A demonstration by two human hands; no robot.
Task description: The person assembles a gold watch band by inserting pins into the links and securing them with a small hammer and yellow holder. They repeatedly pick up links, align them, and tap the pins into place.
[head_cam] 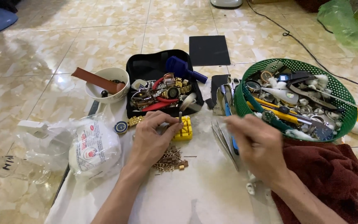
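Note:
My left hand (pixel 152 137) rests on the white sheet (pixel 204 195) and pinches a small grey pin tool (pixel 180 117) upright beside a yellow watch-band holder block (pixel 184 130). A gold watch bracelet (pixel 170 159) lies partly under that hand, with loose gold links (pixel 182 166) beside it. My right hand (pixel 257 143) hovers blurred over tweezers (pixel 224 143) and a blue-handled tool (pixel 230 120), fingers curled; whether it holds anything is unclear.
A black case (pixel 143 68) holds watches, red pliers and a blue tool. A green basket (pixel 307 66) of tools stands at right, a maroon towel (pixel 328 174) below it. A white bowl (pixel 104 85), plastic bags (pixel 92 147) and a bottle (pixel 9 168) are at left.

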